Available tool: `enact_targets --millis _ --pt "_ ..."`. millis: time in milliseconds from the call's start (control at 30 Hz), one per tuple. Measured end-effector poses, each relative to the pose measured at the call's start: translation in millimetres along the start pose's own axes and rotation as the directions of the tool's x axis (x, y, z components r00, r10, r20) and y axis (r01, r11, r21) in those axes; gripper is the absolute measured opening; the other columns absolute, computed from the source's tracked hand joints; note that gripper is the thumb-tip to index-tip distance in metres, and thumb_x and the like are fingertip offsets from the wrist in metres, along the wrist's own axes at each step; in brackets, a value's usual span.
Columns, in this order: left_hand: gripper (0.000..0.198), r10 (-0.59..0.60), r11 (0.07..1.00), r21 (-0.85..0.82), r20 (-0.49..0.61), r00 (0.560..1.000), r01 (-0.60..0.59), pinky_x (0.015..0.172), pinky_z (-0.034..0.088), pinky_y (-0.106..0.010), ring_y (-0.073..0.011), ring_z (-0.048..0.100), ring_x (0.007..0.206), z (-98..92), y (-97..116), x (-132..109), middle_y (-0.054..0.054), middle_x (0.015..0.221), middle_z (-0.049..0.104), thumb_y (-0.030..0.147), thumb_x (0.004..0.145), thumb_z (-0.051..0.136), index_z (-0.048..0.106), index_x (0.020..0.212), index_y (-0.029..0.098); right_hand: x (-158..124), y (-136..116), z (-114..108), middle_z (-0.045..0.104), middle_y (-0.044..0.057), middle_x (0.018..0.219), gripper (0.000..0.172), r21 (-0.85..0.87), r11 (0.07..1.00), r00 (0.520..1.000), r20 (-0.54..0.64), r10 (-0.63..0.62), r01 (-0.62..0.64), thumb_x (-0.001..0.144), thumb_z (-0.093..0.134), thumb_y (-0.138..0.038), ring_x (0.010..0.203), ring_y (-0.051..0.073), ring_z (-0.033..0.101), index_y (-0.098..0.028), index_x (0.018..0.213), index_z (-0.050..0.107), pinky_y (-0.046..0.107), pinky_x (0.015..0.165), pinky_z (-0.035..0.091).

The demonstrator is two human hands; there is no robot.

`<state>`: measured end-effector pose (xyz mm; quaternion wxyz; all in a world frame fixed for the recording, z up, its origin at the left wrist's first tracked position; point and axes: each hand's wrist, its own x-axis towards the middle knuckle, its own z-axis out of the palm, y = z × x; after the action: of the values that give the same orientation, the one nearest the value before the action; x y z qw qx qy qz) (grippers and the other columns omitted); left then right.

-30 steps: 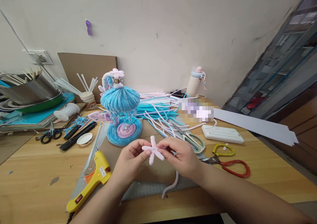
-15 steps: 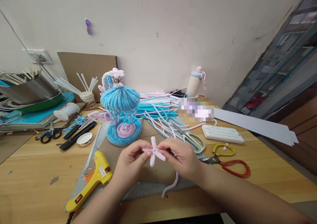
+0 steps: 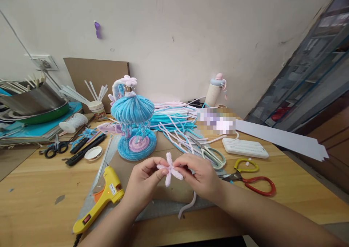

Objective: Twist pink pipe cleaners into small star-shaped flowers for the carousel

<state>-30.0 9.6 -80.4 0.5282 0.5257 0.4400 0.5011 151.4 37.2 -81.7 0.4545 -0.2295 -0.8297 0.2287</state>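
Note:
A pale pink pipe-cleaner flower (image 3: 169, 170) with several thin petals is pinched between my two hands over the cardboard. My left hand (image 3: 145, 179) grips its left side between thumb and forefinger. On the other side, my right hand (image 3: 200, 174) pinches a right-hand petal the same way. A loose pink pipe cleaner (image 3: 188, 205) trails below my right hand onto the mat. Just beyond my hands stands a blue pipe-cleaner jellyfish lamp shape (image 3: 132, 109) on a round blue and pink coiled base (image 3: 122, 150).
A yellow glue gun (image 3: 109, 192) lies at left. Red-and-yellow-handled scissors (image 3: 259, 185), pale green scissors (image 3: 214, 158) and a white power bank (image 3: 245, 147) lie at right. Behind are bundled blue pipe cleaners (image 3: 174, 122) and a bottle (image 3: 214, 91). Black scissors (image 3: 56, 148) lie far left.
The pink flower has tilted and shifted very slightly downward between my fingers. Both hands keep their pinch, and the things on the table stay where they were.

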Motion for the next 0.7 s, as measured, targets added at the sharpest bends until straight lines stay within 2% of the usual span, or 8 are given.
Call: enact_targets --millis 233,700 --pt "0.014 -0.020 0.998 -0.057 -0.014 1.000 0.019 0.060 0.042 -0.018 -0.0102 0.054 0.064 1.9 0.2 0.5 0.000 0.067 0.064 0.027 0.070 0.072 0.068 0.075 0.015 -0.1 0.8 1.2 0.065 0.004 0.081 0.012 0.007 1.000 1.000 -0.002 -0.006 0.006 0.086 0.052 -0.012 0.074 0.013 0.059 -0.018 0.092 0.060 0.025 0.067 0.047" --pt "0.011 -0.040 0.998 -0.060 -0.073 0.997 0.036 0.057 0.042 -0.017 -0.0095 0.054 0.058 4.3 3.3 0.1 0.000 0.061 0.065 0.025 0.065 0.074 0.070 0.068 0.015 0.1 -3.1 2.1 0.064 0.003 0.076 0.010 -0.007 1.000 1.000 -0.018 0.024 -0.024 0.086 0.053 -0.013 0.068 0.011 0.058 -0.018 0.088 0.061 0.022 0.063 0.045"
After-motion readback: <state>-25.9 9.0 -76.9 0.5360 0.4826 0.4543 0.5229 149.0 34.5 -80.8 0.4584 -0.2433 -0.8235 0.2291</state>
